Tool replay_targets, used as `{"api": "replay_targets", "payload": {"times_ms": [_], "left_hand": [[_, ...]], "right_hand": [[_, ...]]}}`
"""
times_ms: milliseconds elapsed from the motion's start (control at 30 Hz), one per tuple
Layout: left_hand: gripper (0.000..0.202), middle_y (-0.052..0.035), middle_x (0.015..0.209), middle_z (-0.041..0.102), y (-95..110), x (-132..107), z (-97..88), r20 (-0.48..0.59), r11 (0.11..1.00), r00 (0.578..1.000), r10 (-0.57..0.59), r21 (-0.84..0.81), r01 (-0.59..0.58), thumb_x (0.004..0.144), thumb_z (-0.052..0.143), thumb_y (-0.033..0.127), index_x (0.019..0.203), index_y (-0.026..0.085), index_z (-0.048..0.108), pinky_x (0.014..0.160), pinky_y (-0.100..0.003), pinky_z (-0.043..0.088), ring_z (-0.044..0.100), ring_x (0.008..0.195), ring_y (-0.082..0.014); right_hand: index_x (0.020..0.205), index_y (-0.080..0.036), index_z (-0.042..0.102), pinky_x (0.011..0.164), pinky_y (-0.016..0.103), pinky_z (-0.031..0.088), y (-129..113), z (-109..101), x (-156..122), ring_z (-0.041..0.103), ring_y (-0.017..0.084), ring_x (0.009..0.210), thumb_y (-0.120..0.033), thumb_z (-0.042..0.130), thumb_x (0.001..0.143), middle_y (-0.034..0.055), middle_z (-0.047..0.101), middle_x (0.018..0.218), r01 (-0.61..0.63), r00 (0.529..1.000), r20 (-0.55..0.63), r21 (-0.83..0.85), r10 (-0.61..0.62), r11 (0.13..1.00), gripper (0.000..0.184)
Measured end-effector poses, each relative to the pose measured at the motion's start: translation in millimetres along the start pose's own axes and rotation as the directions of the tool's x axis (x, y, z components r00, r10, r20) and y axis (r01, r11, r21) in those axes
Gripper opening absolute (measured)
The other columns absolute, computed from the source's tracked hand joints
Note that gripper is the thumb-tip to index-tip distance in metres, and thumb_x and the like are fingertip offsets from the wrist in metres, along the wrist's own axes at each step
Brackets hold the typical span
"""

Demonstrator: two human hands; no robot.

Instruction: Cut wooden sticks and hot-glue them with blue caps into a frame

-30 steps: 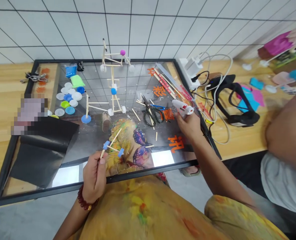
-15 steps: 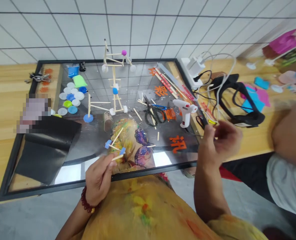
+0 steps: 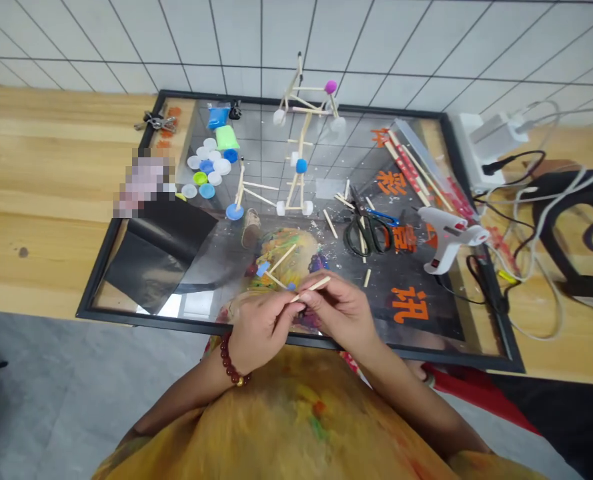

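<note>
Head view: left hand [image 3: 261, 327] and right hand [image 3: 339, 313] both closed, fingertips pinching one wooden stick [image 3: 311, 288] between them, just above the near edge of a black-framed glass panel [image 3: 95, 267]. Just beyond the stick, a small stick model with blue caps [image 3: 275, 267] lies on the panel. Right of the stick: scissors [image 3: 369, 233], then a white glue gun [image 3: 449, 237]. Left of the stick: black sheet [image 3: 161, 257]. Far beyond the stick: bottle caps [image 3: 209, 167] and an upright stick frame [image 3: 302, 137]. Panel sits on a wooden surface [image 3: 41, 200]. Bead bracelet [image 3: 231, 360] on left wrist.
</note>
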State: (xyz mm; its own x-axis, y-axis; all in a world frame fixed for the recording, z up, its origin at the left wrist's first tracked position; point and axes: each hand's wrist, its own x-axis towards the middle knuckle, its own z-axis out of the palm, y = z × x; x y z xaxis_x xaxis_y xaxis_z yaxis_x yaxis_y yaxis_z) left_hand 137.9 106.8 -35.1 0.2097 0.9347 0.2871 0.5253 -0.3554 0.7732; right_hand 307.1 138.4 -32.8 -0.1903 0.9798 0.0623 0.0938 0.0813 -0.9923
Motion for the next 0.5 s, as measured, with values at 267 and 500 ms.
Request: {"api": "replay_targets", "payload": {"times_ms": [267,500], "left_hand": [[0.032,-0.0076,0.110,0.067,-42,1,-31.3,-0.133,0.963,0.991,0.013,0.270,0.023,0.081,0.070,0.026,0.112,0.020,0.062,0.094,-0.039,0.050,0.061,0.104,-0.0213],[0.044,-0.0075,0.115,0.066,-43,5,-17.2,-0.052,0.954,0.997,-0.059,0.290,0.071,0.077,0.075,0.035,0.116,0.021,0.060,0.101,-0.044,0.044,0.055,0.115,-0.0261]], "right_hand": [[0.078,-0.021,0.064,0.059,0.027,0.047,15,-11,46,0.054,0.012,0.063,-0.044,0.068,0.082,-0.0004,0.061,0.071,-0.118,0.993,-0.019,0.006,0.119,0.993,0.023],[0.078,-0.020,0.064,0.058,0.026,0.045,33,1,36,0.053,0.011,0.061,-0.042,0.066,0.084,-0.0007,0.062,0.070,-0.160,0.979,0.122,-0.028,0.162,0.987,0.023]]}}
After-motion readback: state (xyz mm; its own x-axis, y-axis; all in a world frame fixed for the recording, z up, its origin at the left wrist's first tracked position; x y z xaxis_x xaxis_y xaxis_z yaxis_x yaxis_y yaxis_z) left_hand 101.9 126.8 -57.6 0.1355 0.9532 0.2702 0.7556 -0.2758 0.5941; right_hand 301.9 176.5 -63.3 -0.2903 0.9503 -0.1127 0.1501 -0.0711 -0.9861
